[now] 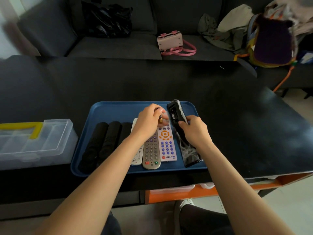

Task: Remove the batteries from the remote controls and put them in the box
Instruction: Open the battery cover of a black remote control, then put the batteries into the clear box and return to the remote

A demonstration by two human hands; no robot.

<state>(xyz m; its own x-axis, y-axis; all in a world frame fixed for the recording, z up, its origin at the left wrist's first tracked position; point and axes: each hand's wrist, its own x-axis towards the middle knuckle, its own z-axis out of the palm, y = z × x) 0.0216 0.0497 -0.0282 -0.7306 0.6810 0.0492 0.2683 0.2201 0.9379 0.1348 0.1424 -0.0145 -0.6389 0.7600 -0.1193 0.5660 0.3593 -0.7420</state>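
Over the blue tray (108, 112) on the bench, the left hand (149, 122) pinches a small battery (160, 119) between curled fingers (158, 110). The right hand (194, 129) clamps the black remote (176, 114), its open compartment facing up. The clear box (33, 141) sits well left.

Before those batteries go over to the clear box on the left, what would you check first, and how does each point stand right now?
1. Batteries held: left hand pinches small gold-tipped batteries. Ok.
2. Black plastic-wrapped remote steady: right hand grips it, open compartment facing up. Ok.
3. Compartment emptied: interior too blurred. Cannot tell.
4. Clear plastic box with yellow handle open: lid appears closed. Not ok.
5. Path leftward across the blue tray: nothing stands in the way. Ok.
6. Other remotes done: grey keypad remote lies buttons up, back hidden. Cannot tell.
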